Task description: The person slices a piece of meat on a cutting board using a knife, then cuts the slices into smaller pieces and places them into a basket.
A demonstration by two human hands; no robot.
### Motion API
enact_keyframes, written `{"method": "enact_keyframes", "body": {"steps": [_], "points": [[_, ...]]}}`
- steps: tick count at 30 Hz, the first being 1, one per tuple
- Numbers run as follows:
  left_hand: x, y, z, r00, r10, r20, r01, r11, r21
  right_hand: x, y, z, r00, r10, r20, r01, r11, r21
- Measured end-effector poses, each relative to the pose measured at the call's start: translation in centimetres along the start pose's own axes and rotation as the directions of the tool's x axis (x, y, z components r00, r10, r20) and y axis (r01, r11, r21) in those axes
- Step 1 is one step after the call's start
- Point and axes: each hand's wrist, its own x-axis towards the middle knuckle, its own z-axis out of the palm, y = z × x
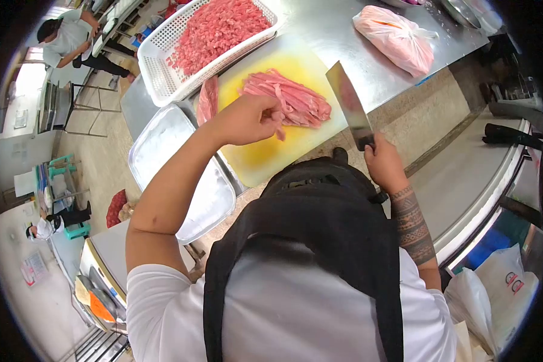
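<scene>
Fingers of the left hand (247, 119) curl onto the sliced meat (295, 99), pinning it on the yellow cutting board (265, 157). The right hand (385, 164) grips the cleaver (349, 102) by its handle, blade up beside the pile. Meat looks soft, wet, slippery: press from above, don't pinch.

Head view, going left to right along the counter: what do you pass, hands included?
metal tray → left hand → sliced meat → cleaver → right hand. Left out, since they overlap the others: white basket, pink bag.
</scene>
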Motion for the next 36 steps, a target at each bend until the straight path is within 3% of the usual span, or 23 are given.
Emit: {"method": "enact_keyframes", "body": {"steps": [2,6,8,11,14,17,23,26,32,35,36], "points": [[0.6,2.7,-1.1,0.998,0.053,0.020,-0.054,0.997,0.063,0.4,0.1,0.7,1.000,0.006,-0.007,-0.006,0.998,-0.055],[3.4,3.0,-2.0,0.991,0.134,-0.009,-0.134,0.991,-0.006,0.7,-0.7,1.5,0.999,0.050,-0.005,-0.050,0.993,-0.104],[6.0,0.1,-1.6,0.980,0.200,-0.006,-0.200,0.980,-0.008,0.8,-0.5,1.8,0.998,0.058,-0.003,-0.058,0.992,-0.109],[9.8,-6.1,0.4,0.985,0.162,-0.054,-0.157,0.983,0.094,0.8,-0.3,1.8,0.999,0.044,-0.013,-0.046,0.994,-0.097],[10.2,-7.1,1.1,0.961,0.233,-0.147,-0.123,0.841,0.526,1.0,-0.4,1.7,0.999,0.042,-0.020,-0.043,0.995,-0.088],[8.7,-6.3,1.1,0.926,0.359,-0.114,-0.210,0.744,0.634,0.7,-1.0,1.7,0.998,0.057,-0.013,-0.058,0.995,-0.077],[9.1,-8.6,0.3,0.916,0.392,-0.089,-0.241,0.713,0.659,0.7,-1.1,1.5,0.999,0.042,-0.005,-0.043,0.992,-0.118],[8.9,-7.0,0.0,0.965,0.258,-0.045,-0.176,0.766,0.619,0.8,-0.9,1.5,0.999,0.046,-0.003,-0.046,0.991,-0.129],[8.0,-5.8,-0.8,0.932,0.361,-0.026,-0.311,0.836,0.452,1.0,-0.9,1.2,1.000,0.018,0.015,-0.016,0.990,-0.139],[7.8,-5.1,-1.2,0.967,0.253,0.003,-0.229,0.870,0.438,1.1,-0.9,1.1,1.000,0.012,0.015,-0.010,0.990,-0.142],[7.8,-5.1,-1.2,0.983,0.185,-0.017,-0.147,0.832,0.534,1.0,-1.1,1.1,1.000,0.012,0.017,-0.010,0.990,-0.144]]}}
